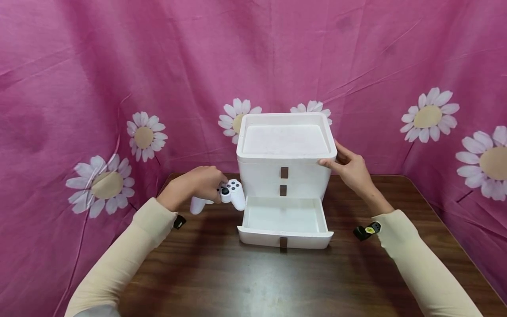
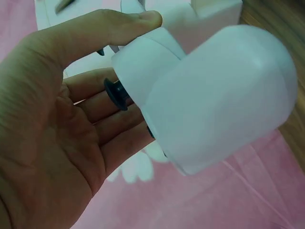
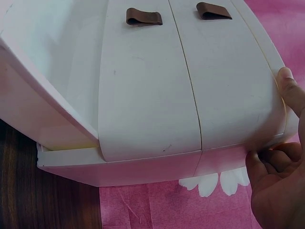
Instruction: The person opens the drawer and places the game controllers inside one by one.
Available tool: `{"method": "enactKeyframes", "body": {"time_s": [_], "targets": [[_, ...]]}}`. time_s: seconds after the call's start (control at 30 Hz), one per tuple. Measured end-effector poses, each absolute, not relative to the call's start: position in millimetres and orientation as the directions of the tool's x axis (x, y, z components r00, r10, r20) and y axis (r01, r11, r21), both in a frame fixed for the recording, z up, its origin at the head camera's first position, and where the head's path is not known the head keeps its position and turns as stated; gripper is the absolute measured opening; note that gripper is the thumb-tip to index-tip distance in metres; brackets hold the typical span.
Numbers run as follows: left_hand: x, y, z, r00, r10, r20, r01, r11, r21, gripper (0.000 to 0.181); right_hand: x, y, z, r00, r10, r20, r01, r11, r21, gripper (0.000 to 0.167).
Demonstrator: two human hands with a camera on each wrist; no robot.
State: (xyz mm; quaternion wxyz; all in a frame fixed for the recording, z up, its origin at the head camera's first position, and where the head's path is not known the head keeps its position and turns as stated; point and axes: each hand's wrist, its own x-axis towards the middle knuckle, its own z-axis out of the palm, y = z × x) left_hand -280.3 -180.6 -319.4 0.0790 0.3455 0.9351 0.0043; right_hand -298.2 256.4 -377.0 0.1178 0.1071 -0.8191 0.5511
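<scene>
A white game controller (image 1: pixel 236 193) with dark thumbsticks is pinched in my left hand (image 1: pixel 203 182), beside the left side of a white drawer unit (image 1: pixel 285 179). In the left wrist view the thumb and fingers grip the controller (image 2: pixel 214 95) across its middle, one rounded handle facing the camera. My right hand (image 1: pixel 352 169) holds the unit's upper right corner, thumb at the front edge and fingers along the side. The bottom drawer (image 1: pixel 283 215) is pulled out, and nothing lies in it. Two upper drawers with brown tabs (image 3: pixel 144 17) are closed.
The unit stands on a dark wood table (image 1: pixel 253 281), its top a shallow tray (image 1: pixel 285 141) with a raised rim. Behind and at both sides hangs a pink cloth (image 1: pixel 190 66) with white daisies. The pulled-out drawer juts toward the table's front.
</scene>
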Motion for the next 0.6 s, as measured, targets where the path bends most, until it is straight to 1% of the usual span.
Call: {"method": "enactKeyframes", "body": {"time_s": [0.17,0.37,0.6], "targets": [[-269,-162,-313,-0.716,0.685,-0.137,0.682,0.727,0.073,0.027,-299,256,-376,-0.949,-0.046,0.311,-0.305,0.378,-0.874,0.084],[-264,-144,-312,-0.655,0.752,-0.077,0.754,0.657,0.005,0.021,-299,256,-375,-0.948,-0.046,0.315,-0.308,0.378,-0.873,0.084],[-262,-123,-308,-0.627,0.774,-0.083,0.778,0.626,-0.04,0.02,-298,256,-375,-0.951,-0.043,0.305,-0.296,0.4,-0.867,0.085]]}}
